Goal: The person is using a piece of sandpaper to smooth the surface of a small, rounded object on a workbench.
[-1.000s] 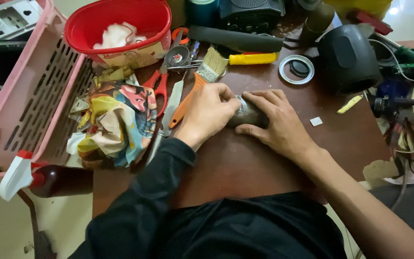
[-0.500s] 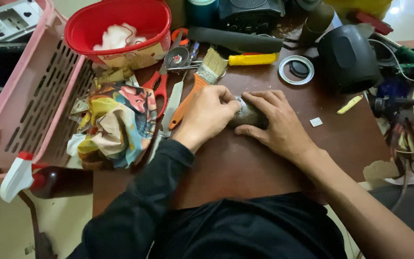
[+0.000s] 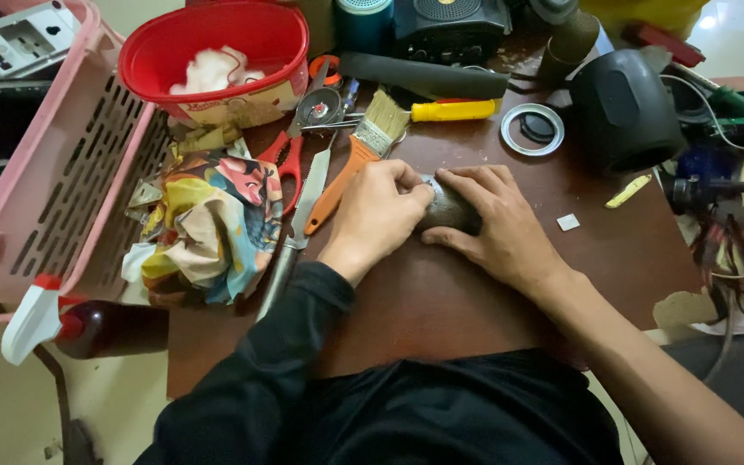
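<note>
On the brown table [image 3: 441, 301] lies a small dark rounded object [image 3: 451, 209], held between both hands. My left hand [image 3: 376, 215] curls its fingers against the object's left end, where a small grey piece shows. My right hand [image 3: 492, 224] wraps over the object's right side from above. Most of the object is hidden by the fingers. An orange-handled paintbrush [image 3: 356, 155] lies just left of my left hand.
A colourful crumpled cloth [image 3: 208, 228], red scissors [image 3: 290, 159], a long blade [image 3: 299, 220] and a pink slotted basket [image 3: 53, 164] fill the left. Behind stand a red bowl [image 3: 217, 43], a yellow-handled tool [image 3: 454, 110], a tape ring [image 3: 531, 129] and a black rounded casing [image 3: 626, 108]. Tangled wires [image 3: 734, 232] sit right.
Both hands stay on the dark object; the left fingers have shifted slightly at its left end.
</note>
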